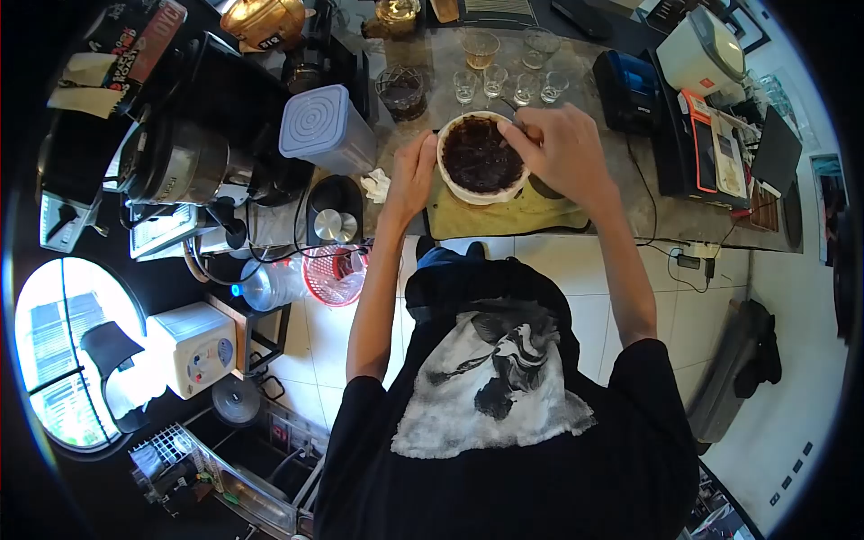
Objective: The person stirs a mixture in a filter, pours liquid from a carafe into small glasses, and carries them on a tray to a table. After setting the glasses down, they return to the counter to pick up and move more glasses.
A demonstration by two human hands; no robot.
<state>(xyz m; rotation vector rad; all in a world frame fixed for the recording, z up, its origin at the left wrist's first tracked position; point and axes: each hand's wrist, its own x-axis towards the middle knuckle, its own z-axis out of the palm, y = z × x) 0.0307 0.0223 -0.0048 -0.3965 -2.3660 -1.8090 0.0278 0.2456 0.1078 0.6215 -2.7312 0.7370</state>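
A round white bowl with a dark brown, wet-looking mass inside stands on a yellow-green cloth at the counter's near edge. At the bowl's left rim is my left hand, its fingers closed against the side. Over the right rim, my right hand has thumb and fingers pinched together; a thin dark handle seems to show by the fingertips, and the rest of it is hidden by hand and mass.
Small glasses and larger cups stand behind the bowl. A lidded plastic container, a crumpled tissue and a metal tamper are to the left. A black printer is on the right, with cables hanging off the edge.
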